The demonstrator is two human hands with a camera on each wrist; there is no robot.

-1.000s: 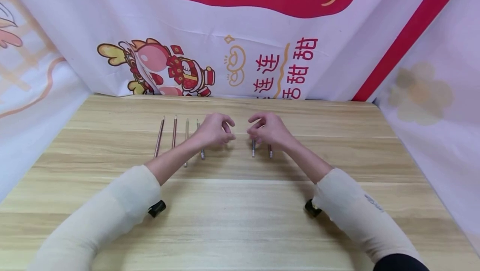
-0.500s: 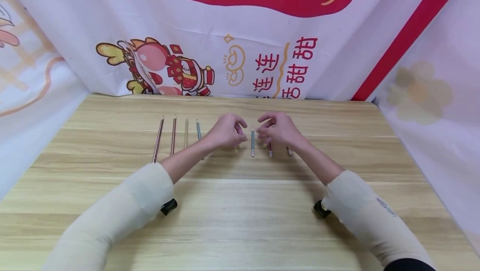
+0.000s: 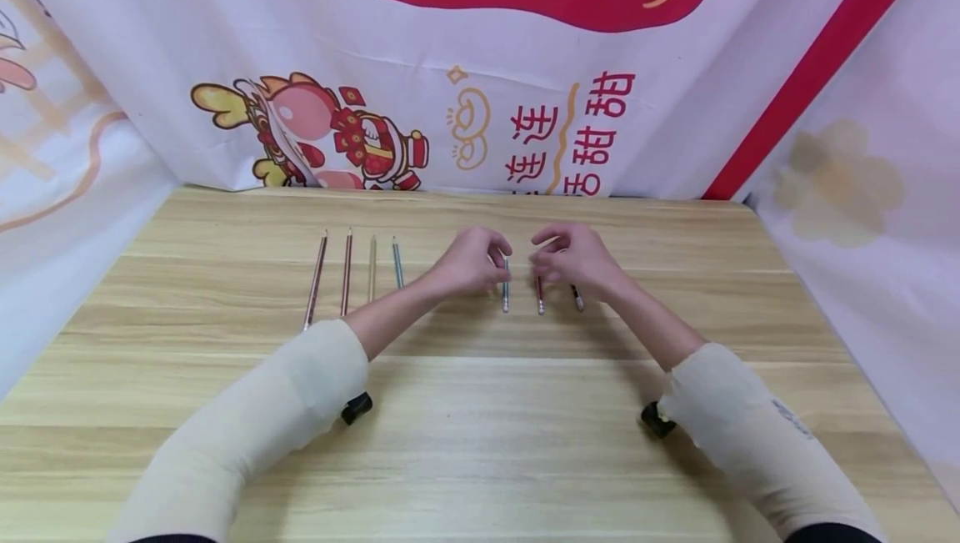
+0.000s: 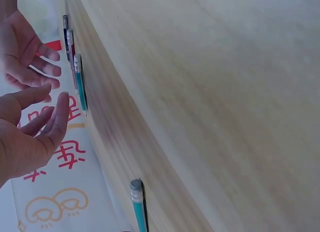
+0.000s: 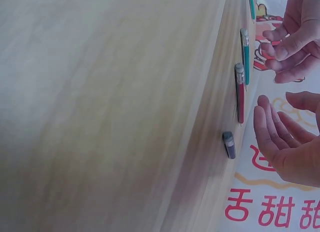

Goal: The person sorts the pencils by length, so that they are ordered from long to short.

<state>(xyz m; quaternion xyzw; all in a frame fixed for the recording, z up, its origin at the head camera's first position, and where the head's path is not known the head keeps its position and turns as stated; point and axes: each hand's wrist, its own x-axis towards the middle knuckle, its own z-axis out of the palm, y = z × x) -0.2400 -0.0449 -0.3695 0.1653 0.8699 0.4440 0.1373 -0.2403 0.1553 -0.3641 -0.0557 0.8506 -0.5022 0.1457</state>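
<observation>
it looks to me like a booth-like nook; whether it's in a home or an office i can't tell. a wood-grain table (image 3: pixel 450 460) fills the floor of it, and a white cloth (image 3: pixel 300 34) hangs behind, printed with a cartoon figure (image 3: pixel 375 155) and red chinese characters (image 3: pixel 595 149). more printed cloth closes in the left side (image 3: pixel 82 184) and the right side (image 3: pixel 885 93).

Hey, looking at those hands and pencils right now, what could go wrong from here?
The left hand hovers near the teal pencil beside the red pencil, so a dip might knock it askew. In the head view, the right hand partly hides the red pencil and dark pencil; it could brush either. Both hands are also close together and might bump.
</observation>
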